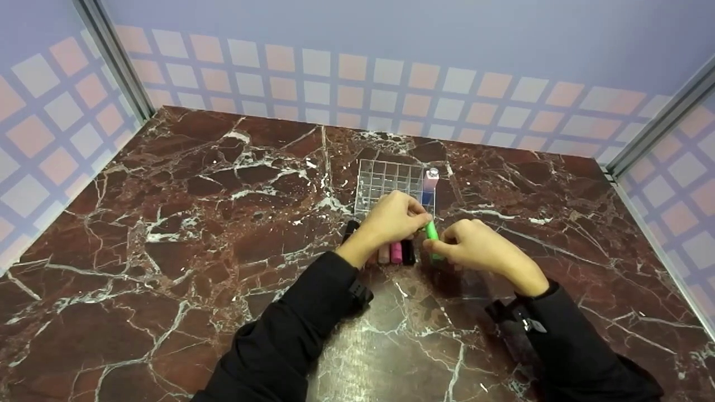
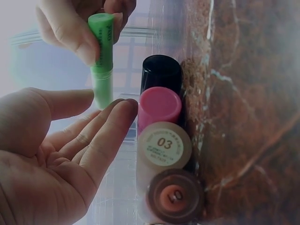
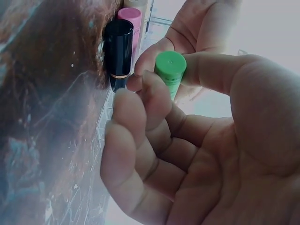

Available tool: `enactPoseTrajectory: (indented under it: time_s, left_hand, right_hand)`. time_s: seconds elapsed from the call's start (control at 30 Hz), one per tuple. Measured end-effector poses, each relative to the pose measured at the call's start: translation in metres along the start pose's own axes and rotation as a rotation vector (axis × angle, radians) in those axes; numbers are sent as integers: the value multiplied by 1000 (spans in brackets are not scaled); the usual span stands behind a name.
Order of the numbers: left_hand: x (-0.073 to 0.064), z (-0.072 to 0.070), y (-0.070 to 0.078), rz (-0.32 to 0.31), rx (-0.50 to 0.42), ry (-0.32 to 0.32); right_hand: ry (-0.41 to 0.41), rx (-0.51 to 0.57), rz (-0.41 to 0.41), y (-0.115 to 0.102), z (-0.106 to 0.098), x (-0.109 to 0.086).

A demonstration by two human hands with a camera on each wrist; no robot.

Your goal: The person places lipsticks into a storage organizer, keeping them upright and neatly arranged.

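Green tube: a slim green lipstick-style tube (image 1: 431, 230) is held up just off the near right corner of a clear compartmented organizer (image 1: 389, 170), between the two hands.
Right hand: the darker green, lettered part is pinched between thumb and fingers of the right hand (image 1: 477, 245).
Left hand: the paler end is flanked by the thumb and fingertips of the left hand (image 1: 391, 219); whether it is gripped or merely brushed cannot be told from these angles.
Handling: judged by its look, little weight and a stiff plastic shell should be expected, with a smooth surface prone to slipping or rolling; breakage seems unlikely. It is best grasped around the darker barrel, with the paler end left uncovered.
Lipstick row: along the organizer's near side, a glossy black tube (image 2: 161, 74), a pink tube (image 2: 160, 104), a beige tube marked "03" (image 2: 165, 145) and a brown-rimmed tube (image 2: 176, 196) are lined up closely.
Obstacles: finger room is narrowed by the black tube near the right fingertips; beyond, the organizer's right edge is flanked by a pink-and-blue bottle (image 1: 430, 181).
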State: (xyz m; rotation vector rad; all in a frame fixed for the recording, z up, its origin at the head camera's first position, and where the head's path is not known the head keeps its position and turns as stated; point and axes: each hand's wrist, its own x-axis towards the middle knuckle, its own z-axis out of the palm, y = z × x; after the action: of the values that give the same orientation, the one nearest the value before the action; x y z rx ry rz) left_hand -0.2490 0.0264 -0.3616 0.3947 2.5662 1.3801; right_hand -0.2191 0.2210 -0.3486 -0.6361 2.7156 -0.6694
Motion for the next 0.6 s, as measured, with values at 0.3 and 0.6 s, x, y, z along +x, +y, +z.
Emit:
enactPoseTrajectory:
  time_s: [0.3,0.6]
  left_hand:
    - [1,-1,-1,10,-107,33]
    - [3,-2,-1,-60,-387,-1]
  right_hand:
    - [77,-10,-19,-3,-2,0]
    - [154,-12,-37,-4,-2,2]
